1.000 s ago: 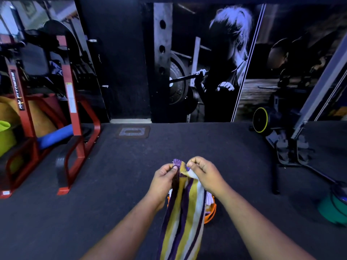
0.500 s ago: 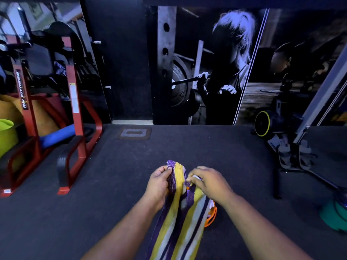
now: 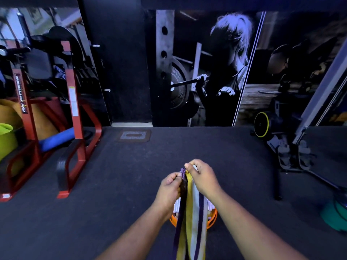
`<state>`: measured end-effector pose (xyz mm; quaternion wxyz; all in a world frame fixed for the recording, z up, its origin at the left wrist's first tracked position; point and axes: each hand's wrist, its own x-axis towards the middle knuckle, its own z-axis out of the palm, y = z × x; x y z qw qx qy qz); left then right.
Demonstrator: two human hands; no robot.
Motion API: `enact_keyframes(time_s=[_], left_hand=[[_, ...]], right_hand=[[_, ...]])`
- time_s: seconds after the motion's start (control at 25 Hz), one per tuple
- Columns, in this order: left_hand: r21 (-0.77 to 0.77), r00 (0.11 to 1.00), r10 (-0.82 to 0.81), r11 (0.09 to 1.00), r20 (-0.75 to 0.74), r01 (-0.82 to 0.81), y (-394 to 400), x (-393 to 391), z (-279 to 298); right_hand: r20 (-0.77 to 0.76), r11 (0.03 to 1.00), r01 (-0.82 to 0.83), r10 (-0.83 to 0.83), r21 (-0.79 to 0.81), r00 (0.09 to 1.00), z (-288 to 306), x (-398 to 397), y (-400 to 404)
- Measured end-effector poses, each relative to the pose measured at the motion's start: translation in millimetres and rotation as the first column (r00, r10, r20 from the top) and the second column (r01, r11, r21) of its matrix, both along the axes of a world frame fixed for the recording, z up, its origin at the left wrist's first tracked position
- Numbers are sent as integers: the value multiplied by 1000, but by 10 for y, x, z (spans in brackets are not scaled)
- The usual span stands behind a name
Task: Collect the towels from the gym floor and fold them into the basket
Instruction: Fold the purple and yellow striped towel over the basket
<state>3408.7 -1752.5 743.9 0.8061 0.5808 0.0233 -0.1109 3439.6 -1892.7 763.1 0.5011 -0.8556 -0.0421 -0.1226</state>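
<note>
A towel [image 3: 191, 212] striped purple, yellow and white hangs straight down in front of me. My left hand [image 3: 170, 188] pinches its top edge on the left side. My right hand [image 3: 201, 177] pinches the same top edge on the right, fingers curled over the cloth. The two hands are close together, almost touching. Below and behind the hanging towel an orange basket [image 3: 213, 218] stands on the dark floor, mostly hidden by the towel; a bit of pale striped cloth shows inside it.
A red steel gym frame [image 3: 73, 117] stands at the left with a blue roll [image 3: 56, 138] and a green tub [image 3: 6, 139] behind it. An exercise bike [image 3: 281, 139] stands at the right, a teal object [image 3: 336, 214] at the right edge. Dark carpet [image 3: 122, 181] lies between.
The towel has been pulled taut and now hangs narrower and straighter. Both hands rose slightly and drew together at its top edge.
</note>
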Motion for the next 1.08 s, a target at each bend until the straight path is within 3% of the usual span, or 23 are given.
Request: enact_keyframes(time_s=[0.12,0.24,0.28,0.36,0.44,0.52,0.56,0.64,0.72,0.8,0.88,0.92,0.96,1.0,1.04,1.08], left_hand=[[-31,995,-35,999,99,38,-8,-71,14],[35,986,-12,999,165,6,138,36,70],[49,986,-2,999,166,-6,212,103,87],[73,987,53,995,151,-65,364,244,161],[68,979,156,984,131,-166,495,386,216],[49,949,296,952,104,-302,621,516,263],[68,928,361,927,93,-368,688,578,266],[216,899,428,872,96,-438,818,669,245],[369,879,469,804,88,-466,863,730,175],[344,862,507,809,1,-476,797,735,138],[352,886,460,823,48,-446,717,693,176],[405,927,344,834,151,-375,696,656,233],[482,959,138,841,247,-245,680,626,310],[619,951,-149,784,272,-54,664,603,397],[816,886,-417,572,202,83,645,580,479],[961,812,-577,263,83,89,638,585,550]], right_hand=[[10,999,29,-29,27,1000,-26,2,26],[-77,941,-134,166,312,983,-19,19,-54],[-94,928,-179,220,326,971,-25,15,-139],[-150,948,-268,294,172,944,-37,0,-366],[-320,920,-337,264,-199,910,-69,-19,-602],[-446,688,-357,54,-632,893,-77,-57,-804],[-459,551,-365,-37,-751,888,-83,-77,-886],[-442,433,-339,-162,-835,882,-57,-139,-1000],[-311,456,-168,-258,-874,915,-10,-170,-1048],[-158,660,77,-289,-747,944,48,-148,-1017],[-156,897,248,-322,-366,934,8,-81,-959],[-184,950,290,-308,-118,933,-10,-50,-941],[-222,944,312,-284,104,933,5,-32,-915],[-244,907,303,-236,292,941,6,0,-912],[-248,863,272,-178,426,952,69,-8,-893],[-210,827,230,-139,512,968,125,11,-893]])
